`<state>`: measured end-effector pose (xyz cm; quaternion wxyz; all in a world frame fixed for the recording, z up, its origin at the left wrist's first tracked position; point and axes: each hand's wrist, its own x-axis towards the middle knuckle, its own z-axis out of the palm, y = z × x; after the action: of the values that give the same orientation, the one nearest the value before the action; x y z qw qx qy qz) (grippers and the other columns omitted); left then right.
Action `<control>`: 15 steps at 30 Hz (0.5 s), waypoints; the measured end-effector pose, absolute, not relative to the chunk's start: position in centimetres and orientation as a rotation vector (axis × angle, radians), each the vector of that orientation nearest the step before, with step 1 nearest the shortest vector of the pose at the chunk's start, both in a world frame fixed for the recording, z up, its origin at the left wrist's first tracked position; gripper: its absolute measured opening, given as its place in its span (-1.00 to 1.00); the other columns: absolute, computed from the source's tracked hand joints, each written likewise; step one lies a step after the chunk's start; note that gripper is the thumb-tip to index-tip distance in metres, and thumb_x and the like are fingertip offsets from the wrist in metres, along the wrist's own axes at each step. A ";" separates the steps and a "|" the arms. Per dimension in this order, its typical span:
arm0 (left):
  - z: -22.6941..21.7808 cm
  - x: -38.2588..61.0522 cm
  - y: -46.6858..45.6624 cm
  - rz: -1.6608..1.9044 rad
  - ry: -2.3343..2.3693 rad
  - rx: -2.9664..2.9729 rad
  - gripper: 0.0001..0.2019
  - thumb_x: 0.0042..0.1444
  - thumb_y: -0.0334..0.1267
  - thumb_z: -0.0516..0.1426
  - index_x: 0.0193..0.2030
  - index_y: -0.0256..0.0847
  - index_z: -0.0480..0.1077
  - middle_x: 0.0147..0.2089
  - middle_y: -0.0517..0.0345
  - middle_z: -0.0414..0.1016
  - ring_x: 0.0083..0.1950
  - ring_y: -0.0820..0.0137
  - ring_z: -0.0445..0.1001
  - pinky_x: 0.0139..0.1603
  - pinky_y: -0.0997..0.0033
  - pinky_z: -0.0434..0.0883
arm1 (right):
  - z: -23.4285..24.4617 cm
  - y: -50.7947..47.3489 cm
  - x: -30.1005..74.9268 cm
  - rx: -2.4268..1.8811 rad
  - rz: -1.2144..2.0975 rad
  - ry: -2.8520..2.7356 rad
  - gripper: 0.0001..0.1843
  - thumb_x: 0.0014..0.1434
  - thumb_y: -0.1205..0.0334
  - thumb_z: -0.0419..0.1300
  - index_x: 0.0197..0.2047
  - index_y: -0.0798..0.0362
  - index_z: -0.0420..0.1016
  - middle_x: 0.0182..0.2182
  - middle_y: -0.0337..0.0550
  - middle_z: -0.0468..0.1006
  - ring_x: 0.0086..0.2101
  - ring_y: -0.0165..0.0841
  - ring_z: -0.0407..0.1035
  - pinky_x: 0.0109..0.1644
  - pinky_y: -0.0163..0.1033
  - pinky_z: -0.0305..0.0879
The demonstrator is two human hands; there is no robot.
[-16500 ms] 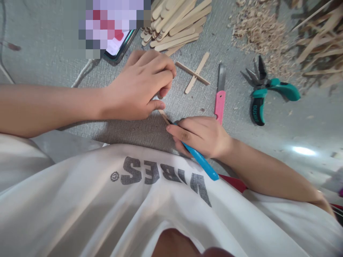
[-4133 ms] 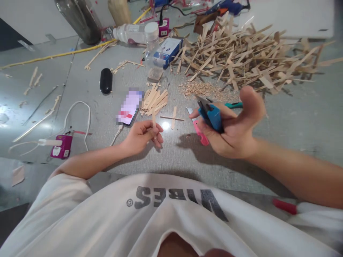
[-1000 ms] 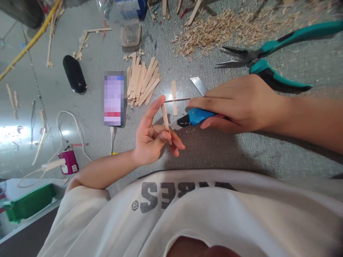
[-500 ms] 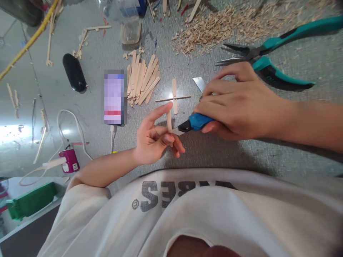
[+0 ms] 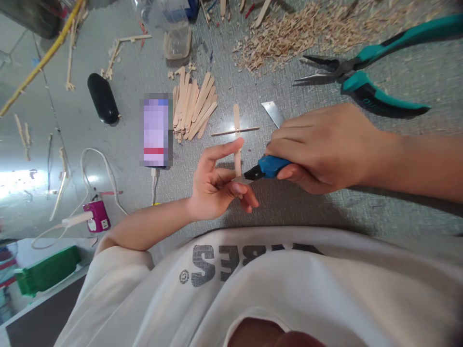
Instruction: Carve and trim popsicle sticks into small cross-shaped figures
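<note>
My left hand [image 5: 217, 185] pinches a short wooden stick [image 5: 238, 163] upright between thumb and fingers, just above the grey table [image 5: 325, 212]. My right hand [image 5: 318, 147] is closed round a blue utility knife [image 5: 269, 166]. Its blade tip meets the lower part of the stick. Behind the stick lies a cross of two sticks [image 5: 236, 129], with a loose knife blade [image 5: 274, 113] next to it.
A pile of flat sticks [image 5: 193, 108] and a phone [image 5: 155, 130] on a cable lie left of centre. Teal pliers [image 5: 365, 72] and wood shavings [image 5: 289, 38] are at the back right. A black oval object [image 5: 103, 98], a plastic bottle [image 5: 175, 24] and a purple plug [image 5: 94, 217] are further left.
The knife blade has moved down along the stick toward my left fingers. The left hand has shifted slightly right with the stick. My right fingers have closed tighter on the knife.
</note>
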<state>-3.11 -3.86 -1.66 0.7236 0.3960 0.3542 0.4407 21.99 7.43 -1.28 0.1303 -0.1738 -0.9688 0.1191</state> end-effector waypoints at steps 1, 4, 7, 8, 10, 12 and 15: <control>-1.6 -3.1 -3.9 0.982 0.763 0.875 -0.12 0.44 0.13 0.38 0.64 0.06 -0.04 -0.32 0.33 0.77 -0.40 0.33 0.77 -0.49 0.48 0.61 | -1.4 7.4 22.0 -0.515 0.346 -2.816 -0.20 0.65 -0.28 -0.40 -0.26 -0.06 0.48 -0.44 -0.09 0.50 -0.43 -0.21 0.29 -0.32 -0.04 0.00; -1.4 -3.3 -4.0 0.990 0.723 0.882 -0.20 0.49 0.05 0.35 0.62 0.04 -0.03 -0.29 0.29 0.78 -0.40 0.33 0.77 -0.47 0.48 0.63 | -1.7 7.4 22.1 -0.519 0.354 -2.830 -0.18 0.65 -0.28 -0.43 -0.22 -0.05 0.49 -0.47 -0.13 0.47 -0.49 -0.24 0.22 -0.35 -0.06 -0.06; -1.3 -3.5 -4.1 0.974 0.743 0.871 -0.12 0.46 0.13 0.36 0.65 0.06 -0.07 -0.30 0.30 0.76 -0.44 0.32 0.74 -0.48 0.44 0.64 | -1.8 7.6 22.2 -0.483 0.411 -2.821 -0.16 0.65 -0.28 -0.47 -0.22 -0.04 0.46 -0.47 -0.15 0.45 -0.50 -0.27 0.18 -0.34 -0.07 -0.07; -1.3 -3.5 -4.1 0.967 0.755 0.869 -0.09 0.44 0.17 0.37 0.65 0.07 -0.09 -0.31 0.31 0.75 -0.45 0.32 0.74 -0.48 0.43 0.64 | -1.8 7.7 22.2 -0.469 0.425 -2.808 -0.17 0.66 -0.28 -0.48 -0.22 -0.04 0.44 -0.47 -0.16 0.44 -0.51 -0.27 0.17 -0.34 -0.08 -0.07; -1.4 -3.5 -4.2 0.964 0.750 0.886 -0.12 0.45 0.18 0.35 0.64 0.11 -0.08 -0.31 0.32 0.74 -0.45 0.32 0.74 -0.48 0.43 0.63 | -1.8 7.7 22.2 -0.423 0.451 -2.778 -0.20 0.67 -0.28 -0.47 -0.23 -0.04 0.41 -0.47 -0.19 0.43 -0.51 -0.29 0.16 -0.34 -0.09 -0.06; -1.6 -3.4 -4.4 0.985 0.689 0.933 -0.25 0.51 0.10 0.31 0.60 0.15 -0.04 -0.27 0.32 0.76 -0.43 0.34 0.75 -0.49 0.47 0.62 | -1.9 7.6 22.1 -0.372 0.483 -2.760 -0.21 0.67 -0.27 -0.48 -0.23 -0.05 0.38 -0.47 -0.20 0.42 -0.51 -0.28 0.17 -0.34 -0.09 -0.03; -1.8 -3.3 -4.6 1.033 0.626 0.981 -0.37 0.56 0.01 0.28 0.54 0.15 0.01 -0.24 0.32 0.77 -0.39 0.36 0.77 -0.50 0.52 0.60 | -2.3 7.2 21.8 -0.401 0.479 -2.727 -0.18 0.64 -0.28 -0.56 -0.27 -0.08 0.33 -0.50 -0.21 0.38 -0.53 -0.27 0.14 -0.35 -0.07 -0.03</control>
<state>-3.29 -4.60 -1.84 0.7125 0.4424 0.2822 0.4659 21.83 7.25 -2.32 0.1712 -0.1413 -0.9603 0.1687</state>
